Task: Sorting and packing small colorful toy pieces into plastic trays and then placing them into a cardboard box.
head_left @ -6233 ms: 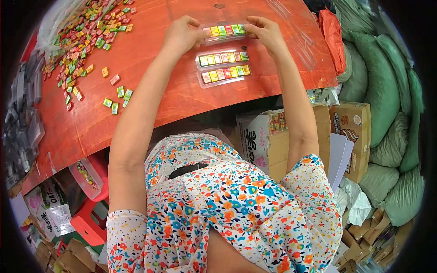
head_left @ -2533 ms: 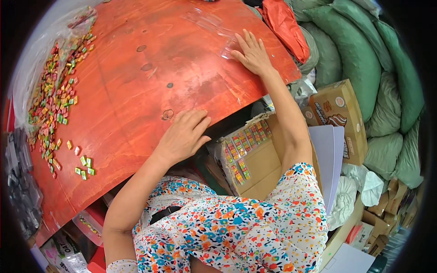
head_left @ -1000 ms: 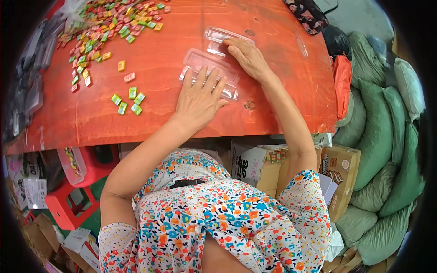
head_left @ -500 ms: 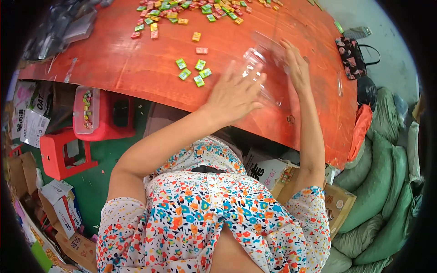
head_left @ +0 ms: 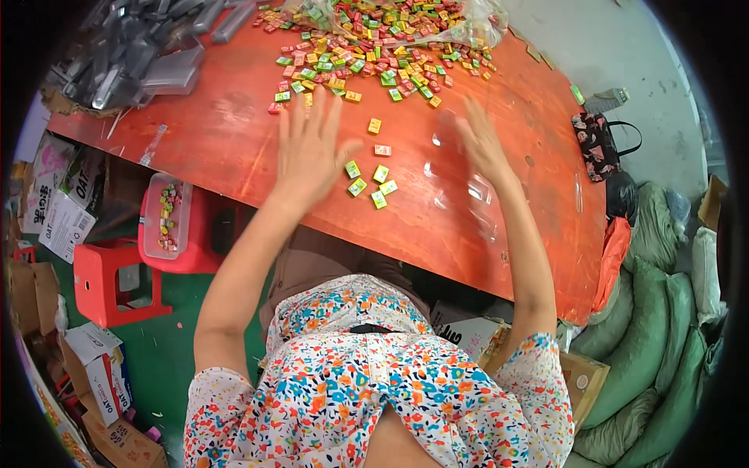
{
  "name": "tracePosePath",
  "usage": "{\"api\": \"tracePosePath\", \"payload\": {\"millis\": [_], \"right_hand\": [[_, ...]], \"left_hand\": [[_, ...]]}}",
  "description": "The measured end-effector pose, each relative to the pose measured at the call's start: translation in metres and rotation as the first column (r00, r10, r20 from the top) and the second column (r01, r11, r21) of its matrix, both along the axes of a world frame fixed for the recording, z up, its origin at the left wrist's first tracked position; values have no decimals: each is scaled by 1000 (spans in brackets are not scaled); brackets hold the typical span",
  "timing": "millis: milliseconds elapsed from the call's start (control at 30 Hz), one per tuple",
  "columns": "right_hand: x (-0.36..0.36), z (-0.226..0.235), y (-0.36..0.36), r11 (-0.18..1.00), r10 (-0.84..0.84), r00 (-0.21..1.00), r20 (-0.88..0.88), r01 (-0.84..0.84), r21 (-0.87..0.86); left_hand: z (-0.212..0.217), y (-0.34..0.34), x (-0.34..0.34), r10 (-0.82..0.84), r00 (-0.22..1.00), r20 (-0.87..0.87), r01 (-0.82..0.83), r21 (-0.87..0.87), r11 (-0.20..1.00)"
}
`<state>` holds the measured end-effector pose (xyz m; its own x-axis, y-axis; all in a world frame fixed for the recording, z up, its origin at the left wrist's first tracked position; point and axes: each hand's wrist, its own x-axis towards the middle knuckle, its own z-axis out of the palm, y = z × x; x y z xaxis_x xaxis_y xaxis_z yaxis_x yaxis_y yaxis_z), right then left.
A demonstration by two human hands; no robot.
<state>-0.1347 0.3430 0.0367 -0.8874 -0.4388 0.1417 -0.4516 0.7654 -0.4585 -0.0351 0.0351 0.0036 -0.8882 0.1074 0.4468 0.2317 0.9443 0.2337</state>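
Note:
My left hand [head_left: 310, 156] is over the red table with its fingers spread, holding nothing. It is left of a loose cluster of small green boxes [head_left: 357, 187], with a pink-red box [head_left: 382, 150] and a yellow box [head_left: 375, 125] lying just beyond them. On the other side, my right hand [head_left: 484, 144] has its fingers stretched out, slightly blurred, with nothing visible in it. Beside and below that hand lies clear plastic packaging [head_left: 477, 191] on the tabletop; its outline is hard to make out.
A heap of small coloured boxes [head_left: 398, 66] spreads at the far side, partly under a clear bag [head_left: 468, 31]. Clear plastic cases [head_left: 172, 70] pile up far left. A patterned handbag [head_left: 597, 144] and green sacks [head_left: 647, 335] are at right; red stools [head_left: 117, 285] stand lower left.
My left hand has moved away from the clear plastic, leftward past the green boxes. My right hand has shifted left and away from me. The view now takes in more of the far heap.

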Motion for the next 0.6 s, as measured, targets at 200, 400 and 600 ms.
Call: {"api": "tracePosePath", "payload": {"millis": [200,400,600], "right_hand": [[-92,-23,-122,996,53,998,-43,-49,81],[-57,-27,-167,909,198,977,-81,-152,389],[18,-10,-140,774,568,823,9,-537,336]], "left_hand": [[5,9,-28,44,991,125,-32,-96,995],[-9,-2,28,51,975,215,-47,-24,999],[-14,-14,36,25,990,139,-45,142,989]]}}
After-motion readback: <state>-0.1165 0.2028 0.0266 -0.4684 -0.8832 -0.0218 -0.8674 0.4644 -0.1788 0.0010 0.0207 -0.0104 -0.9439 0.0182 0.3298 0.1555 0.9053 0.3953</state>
